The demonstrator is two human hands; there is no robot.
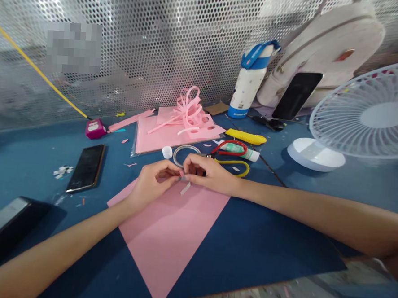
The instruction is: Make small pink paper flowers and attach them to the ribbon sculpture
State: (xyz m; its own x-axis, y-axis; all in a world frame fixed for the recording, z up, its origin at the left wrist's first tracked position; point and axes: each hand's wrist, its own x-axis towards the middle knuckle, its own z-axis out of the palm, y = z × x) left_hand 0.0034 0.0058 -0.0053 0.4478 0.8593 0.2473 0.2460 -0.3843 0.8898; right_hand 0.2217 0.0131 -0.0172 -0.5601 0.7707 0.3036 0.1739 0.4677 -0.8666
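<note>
The left hand (154,182) and right hand (214,174) both pinch a small scrap (183,178), probably for steadiness. Pink paper (168,237) lies beneath them, handy on the table (254,242).

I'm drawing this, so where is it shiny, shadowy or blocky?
All in the head view: glare whitens parts of the perforated panel, a blocky patch sits at upper left, shadow falls beside the black box, and the pink sheet shows no strong glare.
</note>
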